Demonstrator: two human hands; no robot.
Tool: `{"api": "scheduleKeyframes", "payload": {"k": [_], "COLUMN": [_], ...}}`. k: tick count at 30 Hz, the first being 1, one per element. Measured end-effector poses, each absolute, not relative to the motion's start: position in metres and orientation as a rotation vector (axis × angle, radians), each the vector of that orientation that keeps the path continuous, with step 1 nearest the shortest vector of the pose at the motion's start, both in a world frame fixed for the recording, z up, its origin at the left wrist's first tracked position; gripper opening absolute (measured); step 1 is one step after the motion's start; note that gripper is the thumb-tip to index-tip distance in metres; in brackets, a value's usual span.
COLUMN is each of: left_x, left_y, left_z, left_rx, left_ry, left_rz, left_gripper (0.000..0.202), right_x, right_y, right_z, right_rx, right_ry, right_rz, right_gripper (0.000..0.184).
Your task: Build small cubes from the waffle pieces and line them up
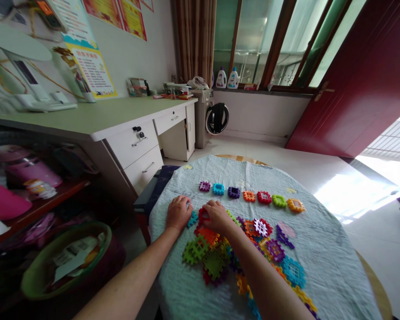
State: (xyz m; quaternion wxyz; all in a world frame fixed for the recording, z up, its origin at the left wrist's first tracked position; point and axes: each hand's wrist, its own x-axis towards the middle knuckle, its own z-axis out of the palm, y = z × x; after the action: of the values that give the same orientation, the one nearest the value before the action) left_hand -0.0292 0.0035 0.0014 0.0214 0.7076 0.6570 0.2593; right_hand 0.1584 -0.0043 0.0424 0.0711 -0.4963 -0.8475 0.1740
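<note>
Head view: a pile of plastic tiles lies on the cloth-covered bench. At the pile's far edge, the right hand grasps a red tile; at its far-left corner, the left hand curls against a blue tile, whether gripping I cannot tell. Beyond the pile runs a row of seven tiles.
</note>
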Motion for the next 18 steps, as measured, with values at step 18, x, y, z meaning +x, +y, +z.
{"api": "scheduleKeyframes", "payload": {"k": [18], "left_x": [-0.029], "left_y": [0.003], "left_z": [0.001], "left_rx": [2.186], "left_ry": [2.046], "left_rz": [0.816], "left_gripper": [0.017], "right_x": [0.165], "right_y": [0.009], "right_z": [0.026], "right_rx": [-1.495], "right_ry": [-2.453], "right_rz": [0.63], "right_gripper": [0.029]}}
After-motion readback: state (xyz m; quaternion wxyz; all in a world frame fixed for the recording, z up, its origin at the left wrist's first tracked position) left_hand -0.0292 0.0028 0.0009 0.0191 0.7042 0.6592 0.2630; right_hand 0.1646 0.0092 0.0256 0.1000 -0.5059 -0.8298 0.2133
